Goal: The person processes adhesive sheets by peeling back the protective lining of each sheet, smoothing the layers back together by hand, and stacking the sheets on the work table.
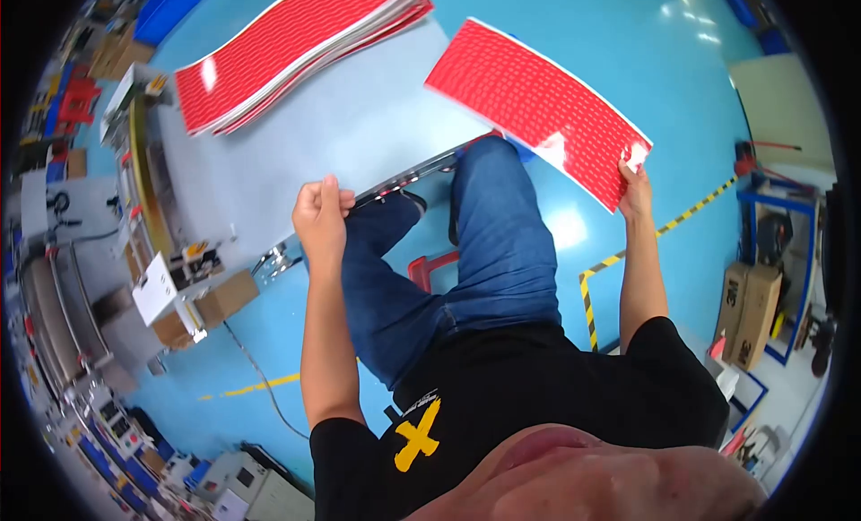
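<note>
A red sheet (pixel 538 104) with a white dashed pattern and a pale border is held out on the right, over the floor and past the table edge. My right hand (pixel 636 187) pinches it by its lower right corner, thumb on top. My left hand (pixel 323 207) is closed in a loose fist at the front edge of the grey table (pixel 296 153), and I see nothing in it. Farther back on the table lies a stack of similar red sheets (pixel 300 46), slightly wavy, with white layers showing along its side.
At the table's left end stands a machine with a long roller (pixel 148 176). A cardboard box (pixel 229 301) sits below it. A red stool (pixel 429 268) shows between my legs. Yellow-black tape (pixel 700 207) marks the floor at right, near a blue rack (pixel 785 198) and cardboard boxes (pixel 749 315).
</note>
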Demonstrator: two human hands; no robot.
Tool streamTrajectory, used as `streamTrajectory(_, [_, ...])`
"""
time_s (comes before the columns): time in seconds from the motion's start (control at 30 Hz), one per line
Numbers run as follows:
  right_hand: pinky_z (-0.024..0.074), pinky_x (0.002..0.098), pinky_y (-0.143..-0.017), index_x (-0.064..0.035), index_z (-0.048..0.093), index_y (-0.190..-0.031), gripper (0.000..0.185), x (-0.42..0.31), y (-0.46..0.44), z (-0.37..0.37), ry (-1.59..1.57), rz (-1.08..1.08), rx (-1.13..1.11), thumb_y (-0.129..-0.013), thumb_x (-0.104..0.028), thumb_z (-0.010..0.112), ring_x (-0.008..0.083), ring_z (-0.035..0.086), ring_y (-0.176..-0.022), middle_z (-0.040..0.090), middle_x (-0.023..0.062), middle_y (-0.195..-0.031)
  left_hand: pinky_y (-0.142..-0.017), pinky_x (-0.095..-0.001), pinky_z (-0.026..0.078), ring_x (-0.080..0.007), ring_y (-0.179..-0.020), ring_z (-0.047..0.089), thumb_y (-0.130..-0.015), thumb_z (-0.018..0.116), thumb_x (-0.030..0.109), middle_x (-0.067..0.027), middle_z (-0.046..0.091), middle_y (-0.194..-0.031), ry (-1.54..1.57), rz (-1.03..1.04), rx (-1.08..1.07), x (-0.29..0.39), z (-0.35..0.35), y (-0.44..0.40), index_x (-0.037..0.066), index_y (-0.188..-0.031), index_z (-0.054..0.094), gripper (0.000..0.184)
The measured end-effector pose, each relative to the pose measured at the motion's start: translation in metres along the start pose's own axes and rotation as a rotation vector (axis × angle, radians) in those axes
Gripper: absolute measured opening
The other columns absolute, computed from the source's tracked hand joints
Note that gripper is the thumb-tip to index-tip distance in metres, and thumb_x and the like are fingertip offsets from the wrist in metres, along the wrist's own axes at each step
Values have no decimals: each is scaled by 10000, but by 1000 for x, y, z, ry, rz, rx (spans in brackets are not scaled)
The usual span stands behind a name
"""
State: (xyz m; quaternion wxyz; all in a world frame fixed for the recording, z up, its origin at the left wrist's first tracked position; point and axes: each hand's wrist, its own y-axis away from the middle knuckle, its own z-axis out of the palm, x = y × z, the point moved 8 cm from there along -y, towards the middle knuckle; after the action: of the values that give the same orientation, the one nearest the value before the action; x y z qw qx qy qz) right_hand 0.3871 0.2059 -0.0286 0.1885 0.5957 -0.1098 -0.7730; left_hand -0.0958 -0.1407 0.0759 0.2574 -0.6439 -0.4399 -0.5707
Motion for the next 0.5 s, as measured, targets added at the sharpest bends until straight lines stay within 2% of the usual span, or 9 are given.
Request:
streamTrajectory(0.13, [554,411,-884,-28,532,-1267,335,53,-49,-51,-50,5,180,-938,17,567,257,652,-1039,645,129,-1187,-574,-222,470,-96,-643,625,-975,628,230,-76,691,-741,-152,-16,-38,-33,3,4,9,-903,611,233])
streamTrajectory(0.27, [548,425,-858,-37,568,-1211,296,123,-97,-37,-189,22,266,-924,36,559,269,659,-979,663,131,-1121,-615,-224,502,-87,-678,629,-976,620,175,-78,689,-769,-270,-75,51,-65,-33,17,-10,-924,609,192])
streamTrajectory(0.33, [537,443,-902,-19,567,-1190,277,178,-126,-29,-213,72,251,-917,26,571,290,656,-997,660,140,-1130,-626,-236,522,-94,-682,633,-972,626,172,-79,683,-797,-320,-76,116,-82,-65,27,-16,-926,611,194])
streamTrajectory(0.4, [552,465,-853,-18,580,-1154,259,232,-141,-15,-240,163,293,-899,27,589,290,664,-959,661,138,-1100,-648,-238,517,-99,-693,625,-972,625,171,-57,653,-787,-381,-91,175,-94,-91,39,-9,-909,613,191])
streamTrajectory(0.5, [580,491,-797,-11,583,-1102,216,303,-135,-5,-32,432,456,-890,34,581,296,672,-912,656,134,-1051,-655,-236,480,-94,-695,582,-962,634,164,-44,632,-782,-583,-91,187,-90,-102,57,-4,-895,615,182])
